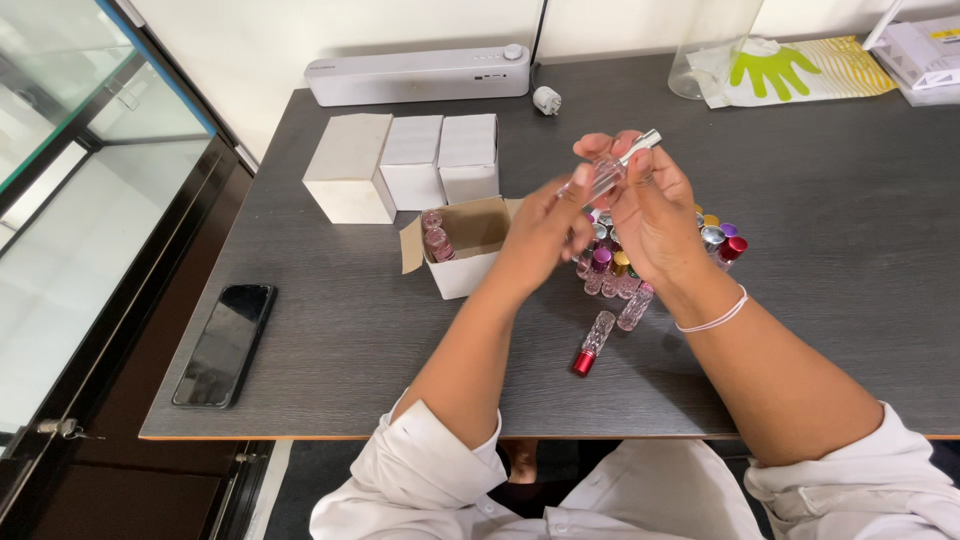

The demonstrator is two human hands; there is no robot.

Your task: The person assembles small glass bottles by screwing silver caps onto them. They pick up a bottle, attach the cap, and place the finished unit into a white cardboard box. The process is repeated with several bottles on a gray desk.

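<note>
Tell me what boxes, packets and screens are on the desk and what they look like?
Three closed white boxes: a row at the back left, plain cubes.
Open white box: beside the left hand, brown flaps, small bottles inside.
Phone: front left edge, flat black rectangle, dark screen.
Glove packet: back right, yellow and white with a green hand shape.
White carton: far right corner, partly cut off.

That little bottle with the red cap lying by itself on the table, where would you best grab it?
Probably around its clear ribbed body, pinched across its width from above. The red-capped bottle lies flat on the dark table, slanted, cap toward the person, apart from the bottle cluster, so both long sides look free. The ribs should help grip.
</note>
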